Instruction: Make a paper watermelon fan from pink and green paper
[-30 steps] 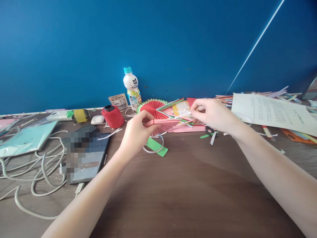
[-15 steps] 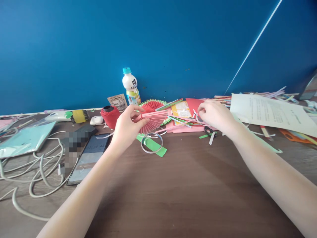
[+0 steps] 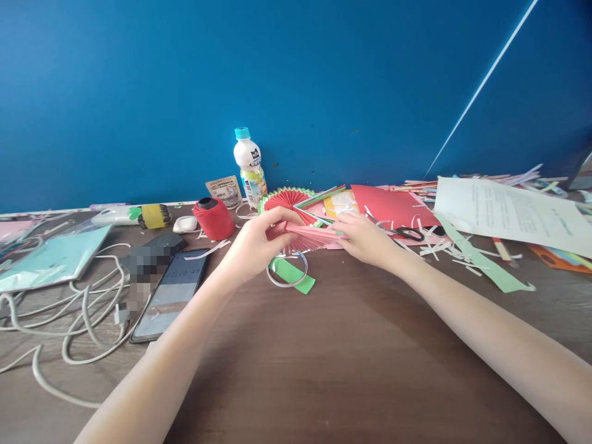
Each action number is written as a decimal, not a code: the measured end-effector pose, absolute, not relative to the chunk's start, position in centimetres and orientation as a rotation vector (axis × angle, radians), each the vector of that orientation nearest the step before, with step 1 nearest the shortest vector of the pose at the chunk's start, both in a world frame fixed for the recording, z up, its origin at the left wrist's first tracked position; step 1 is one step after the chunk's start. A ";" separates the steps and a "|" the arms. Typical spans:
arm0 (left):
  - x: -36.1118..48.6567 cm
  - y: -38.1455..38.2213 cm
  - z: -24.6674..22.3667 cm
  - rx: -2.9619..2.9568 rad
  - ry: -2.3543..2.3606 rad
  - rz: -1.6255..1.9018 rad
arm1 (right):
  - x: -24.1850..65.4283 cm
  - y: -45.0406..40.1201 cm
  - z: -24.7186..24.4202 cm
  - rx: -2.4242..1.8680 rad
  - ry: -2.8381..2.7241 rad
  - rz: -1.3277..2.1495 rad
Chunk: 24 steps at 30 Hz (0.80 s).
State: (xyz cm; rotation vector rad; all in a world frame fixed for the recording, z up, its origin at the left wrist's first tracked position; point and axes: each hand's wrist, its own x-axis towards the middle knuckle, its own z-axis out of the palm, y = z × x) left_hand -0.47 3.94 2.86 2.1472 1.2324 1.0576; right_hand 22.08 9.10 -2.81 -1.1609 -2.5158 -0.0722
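Observation:
Between my hands is a pleated pink paper fan [image 3: 308, 235], held above the table. My left hand [image 3: 259, 243] pinches its left, gathered end with thumb and fingers. At the fan's right edge my right hand [image 3: 363, 237] has its fingers closed on the paper. Just behind lies a red and green pleated paper rosette [image 3: 287, 200], partly covered by my left hand. Below the fan, a roll of clear tape [image 3: 305, 271] rests on a green paper strip [image 3: 291, 275].
Left of my hands are a red thread spool [image 3: 215, 221], a phone [image 3: 171, 290] and white cables [image 3: 76, 314]. A bottle [image 3: 250, 166] stands by the blue wall. To the right lie scissors [image 3: 409, 234], red paper [image 3: 393, 206], paper scraps and a printed sheet [image 3: 509, 209].
My right hand has moved left from the paper strips and scissors to the right edge of the pink fan. My left hand keeps hold of the fan, now folded narrower.

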 end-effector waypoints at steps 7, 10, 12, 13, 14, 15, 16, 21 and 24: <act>-0.8 4.5 2.7 1.984 1.260 1.139 | 22.7 9.1 -1.2 -1.349 -2.278 0.354; -0.8 4.5 2.7 1.934 1.299 1.144 | 23.0 8.9 -0.5 -1.469 -2.241 0.452; -0.8 4.5 2.7 1.905 1.330 1.161 | 23.2 8.7 0.2 -1.502 -2.265 0.510; -0.8 4.5 2.6 1.891 1.339 1.170 | 23.4 8.5 0.6 -1.509 -2.291 0.541; -0.8 4.5 2.6 1.879 1.343 1.179 | 23.6 8.4 1.0 -1.513 -2.323 0.584; -0.8 4.6 2.6 1.870 1.344 1.186 | 23.8 8.4 1.4 -1.518 -2.344 0.630; -0.8 4.6 2.5 1.864 1.346 1.197 | 24.0 8.3 1.8 -1.526 -2.349 0.668; -1.0 4.7 2.2 1.900 1.368 1.260 | 24.7 8.4 2.4 -1.461 -2.204 0.758; -0.8 4.6 2.2 1.948 1.368 1.299 | 24.3 8.0 2.6 -1.269 -2.113 0.827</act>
